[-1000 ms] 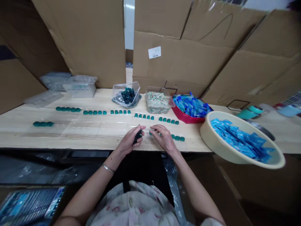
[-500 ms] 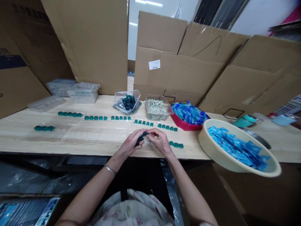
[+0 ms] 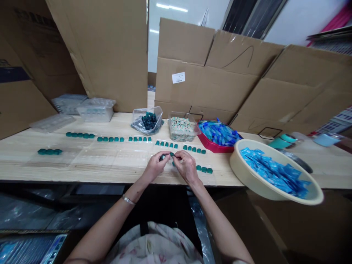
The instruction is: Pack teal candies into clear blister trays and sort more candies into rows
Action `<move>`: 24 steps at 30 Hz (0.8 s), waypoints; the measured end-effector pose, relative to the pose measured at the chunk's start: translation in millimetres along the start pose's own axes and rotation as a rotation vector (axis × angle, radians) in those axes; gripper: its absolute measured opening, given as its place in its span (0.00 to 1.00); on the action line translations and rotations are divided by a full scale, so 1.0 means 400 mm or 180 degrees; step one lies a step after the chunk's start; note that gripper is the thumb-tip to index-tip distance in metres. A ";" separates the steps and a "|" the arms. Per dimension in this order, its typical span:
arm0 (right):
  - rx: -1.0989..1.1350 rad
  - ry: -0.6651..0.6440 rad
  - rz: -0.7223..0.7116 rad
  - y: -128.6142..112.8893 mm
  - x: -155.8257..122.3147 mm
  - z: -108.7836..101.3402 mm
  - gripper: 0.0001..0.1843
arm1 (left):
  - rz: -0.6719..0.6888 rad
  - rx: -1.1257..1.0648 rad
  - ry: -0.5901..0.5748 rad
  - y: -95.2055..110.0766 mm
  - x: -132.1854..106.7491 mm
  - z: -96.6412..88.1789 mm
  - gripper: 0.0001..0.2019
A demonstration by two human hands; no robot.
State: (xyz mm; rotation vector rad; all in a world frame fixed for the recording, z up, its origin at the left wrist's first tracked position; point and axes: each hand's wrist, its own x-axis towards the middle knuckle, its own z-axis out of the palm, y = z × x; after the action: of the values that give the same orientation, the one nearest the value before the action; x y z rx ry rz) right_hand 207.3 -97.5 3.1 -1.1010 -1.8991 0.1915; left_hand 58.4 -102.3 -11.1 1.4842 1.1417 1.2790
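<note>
My left hand (image 3: 154,167) and my right hand (image 3: 185,165) meet over the front of the wooden table (image 3: 82,167). Both are closed in a pinch around small dark teal pieces (image 3: 165,156) held between the fingertips. Right of my right hand lie a few teal pieces (image 3: 204,169) in a row. Clear plastic trays (image 3: 110,156) lie flat in front of my hands, with rows of teal pieces (image 3: 110,139) along their far side.
A bag of dark teal pieces (image 3: 147,120), a clear tub of pale pieces (image 3: 183,126), a red tray of blue packets (image 3: 218,134) and a cream bowl of blue packets (image 3: 271,172) stand at the right. Clear boxes (image 3: 95,109) sit far left. Cardboard walls stand behind.
My right hand lifted off the table and came over to my left hand; the fingertips of both now pinch the teal pieces together. The camera tilted up a little.
</note>
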 end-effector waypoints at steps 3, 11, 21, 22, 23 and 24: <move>-0.0187 -0.0005 -0.0171 -0.002 -0.004 0.004 0.05 | 0.0805 0.1021 0.0146 -0.012 0.002 0.004 0.10; -0.0232 0.0368 -0.0155 0.014 0.002 -0.010 0.07 | 0.1028 0.2067 0.0537 0.007 0.009 -0.047 0.10; 0.2741 -0.0081 0.1856 -0.003 0.003 0.010 0.15 | -0.0201 -0.0291 -0.0336 0.035 0.010 -0.038 0.19; 0.2847 -0.0103 0.1876 -0.009 0.002 0.020 0.15 | -0.0152 -0.0223 -0.0315 0.035 0.005 -0.027 0.19; 0.2895 -0.0124 0.1883 -0.012 0.001 0.028 0.15 | -0.0087 -0.0100 -0.0240 0.033 0.003 -0.019 0.18; 0.2896 -0.0143 0.1873 -0.013 0.000 0.034 0.14 | -0.0003 0.0051 -0.0130 0.031 0.003 -0.015 0.16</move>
State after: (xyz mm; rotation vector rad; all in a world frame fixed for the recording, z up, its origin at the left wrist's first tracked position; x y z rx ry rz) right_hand 193.8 -96.7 -2.2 -0.9492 -1.2108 1.2717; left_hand 53.8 -103.9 1.9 1.5148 1.1284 1.2362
